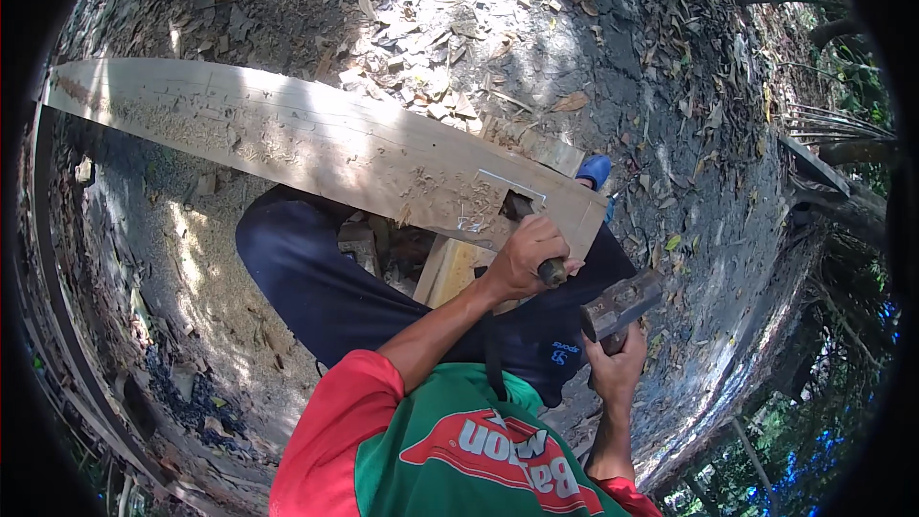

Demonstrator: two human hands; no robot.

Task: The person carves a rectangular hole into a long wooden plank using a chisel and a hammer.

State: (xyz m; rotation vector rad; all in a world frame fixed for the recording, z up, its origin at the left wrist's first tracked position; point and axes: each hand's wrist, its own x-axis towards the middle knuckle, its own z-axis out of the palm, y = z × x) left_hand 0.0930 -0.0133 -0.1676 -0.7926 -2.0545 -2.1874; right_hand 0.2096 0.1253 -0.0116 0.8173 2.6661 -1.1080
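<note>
A long pale wooden plank point(325, 139) lies across my legs, its far left end tapering. Near its right end there is a dark cut hole point(515, 205) with pencil-like and white marking lines around it. My left hand point(526, 255) is closed around a chisel, whose handle end point(552, 273) sticks out toward me. The chisel's tip is at the hole, mostly hidden by the hand. To the right, my right hand point(618, 362) grips a hammer with a heavy, worn metal head point(622, 304). The hammer head is apart from the chisel handle.
Wood shavings are scattered over the plank. Wooden blocks point(450, 270) lie under it between my legs, another point(550, 149) beyond its far edge. A blue shoe point(594, 169) shows near the plank's right end. Dry leaves and chips cover the ground; branches point(852, 148) stand at far right.
</note>
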